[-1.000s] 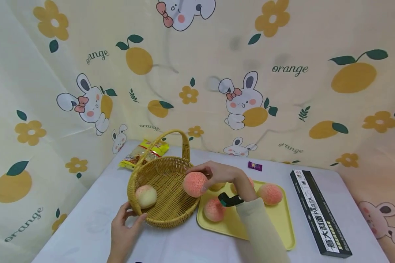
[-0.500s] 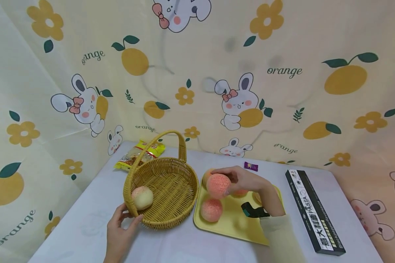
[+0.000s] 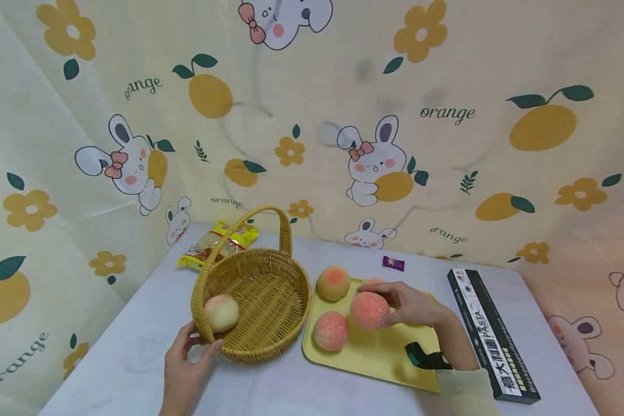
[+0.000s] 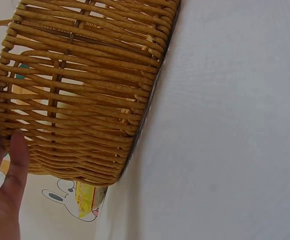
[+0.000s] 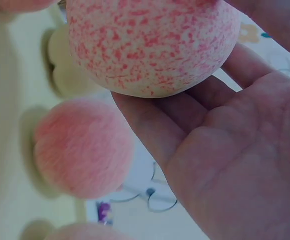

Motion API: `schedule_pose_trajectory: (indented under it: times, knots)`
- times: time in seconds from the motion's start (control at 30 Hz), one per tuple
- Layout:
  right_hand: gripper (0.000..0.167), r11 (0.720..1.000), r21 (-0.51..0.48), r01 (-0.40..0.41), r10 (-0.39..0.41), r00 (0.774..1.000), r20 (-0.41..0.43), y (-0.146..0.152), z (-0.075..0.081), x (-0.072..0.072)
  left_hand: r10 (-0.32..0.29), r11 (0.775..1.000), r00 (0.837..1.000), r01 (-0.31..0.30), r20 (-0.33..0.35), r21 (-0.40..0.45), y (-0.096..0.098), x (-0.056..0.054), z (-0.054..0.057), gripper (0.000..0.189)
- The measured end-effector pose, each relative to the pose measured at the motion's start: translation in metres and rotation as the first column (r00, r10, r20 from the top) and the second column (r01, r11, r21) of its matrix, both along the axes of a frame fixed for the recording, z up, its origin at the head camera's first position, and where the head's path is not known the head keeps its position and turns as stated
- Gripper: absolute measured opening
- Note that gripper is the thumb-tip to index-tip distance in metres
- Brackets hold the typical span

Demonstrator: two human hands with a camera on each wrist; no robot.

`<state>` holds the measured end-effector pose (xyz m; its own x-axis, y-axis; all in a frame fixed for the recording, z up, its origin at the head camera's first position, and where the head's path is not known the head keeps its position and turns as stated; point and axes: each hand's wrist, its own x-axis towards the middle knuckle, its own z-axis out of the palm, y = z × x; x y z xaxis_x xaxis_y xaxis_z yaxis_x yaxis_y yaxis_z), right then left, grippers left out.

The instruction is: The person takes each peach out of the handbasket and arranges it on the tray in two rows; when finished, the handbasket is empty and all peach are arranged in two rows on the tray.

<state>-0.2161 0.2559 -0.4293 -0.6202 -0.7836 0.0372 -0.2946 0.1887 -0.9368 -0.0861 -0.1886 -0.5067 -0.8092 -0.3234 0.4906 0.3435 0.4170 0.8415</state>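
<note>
My left hand [image 3: 184, 370] grips the near left rim of a woven wicker basket [image 3: 262, 350], thumb on one side and fingers on the other. Inside it lies one pale peach [image 3: 221, 313]. Above the yellow tray [image 3: 374, 361], my right hand [image 3: 416, 309] holds a pink speckled peach [image 3: 369, 311] between thumb and fingers. That peach fills the top of the right wrist view. On the tray are a yellow-red peach [image 3: 333, 283] at the back left and a pink peach [image 3: 330, 331] at the front left. More fruit is partly hidden behind my right hand.
A yellow snack bag [image 3: 213, 248] lies behind the basket. A small purple packet [image 3: 393, 263] is behind the tray. The long black pasta box [image 3: 491, 335] lies to the right, close to my right forearm. A printed cloth hangs at the back.
My right hand has moved right with the pink peach, from beside the basket's right rim to over the tray. My left hand stays on the basket rim.
</note>
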Motion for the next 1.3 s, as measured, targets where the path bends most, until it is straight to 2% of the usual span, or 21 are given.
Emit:
schedule_pose_trajectory:
  times: [0.33, 0.5, 1.0, 1.3]
  knots:
    - [0.070, 0.999, 0.018, 0.027, -0.027, 0.999, 0.018, 0.012, -0.023, 0.013, -0.022, 1.000, 1.000, 0.022, 0.005, 0.001, -0.005, -0.001, -0.005, 0.054]
    - [0.069, 0.999, 0.028, 0.031, -0.030, 0.999, -0.011, 0.016, -0.031, 0.017, -0.027, 1.000, 1.000, 0.027, 0.006, 0.014, -0.004, -0.001, -0.004, 0.053]
    - [0.063, 0.991, 0.098, 0.094, -0.084, 0.991, -0.102, 0.020, -0.047, 0.023, 0.011, 1.000, 0.999, -0.011, 0.047, -0.006, -0.002, -0.001, -0.004, 0.054]
    - [0.066, 0.986, 0.112, 0.126, -0.117, 0.990, -0.084, 0.021, -0.050, 0.026, 0.019, 0.999, 0.999, -0.018, 0.035, -0.026, -0.002, -0.002, -0.004, 0.053]
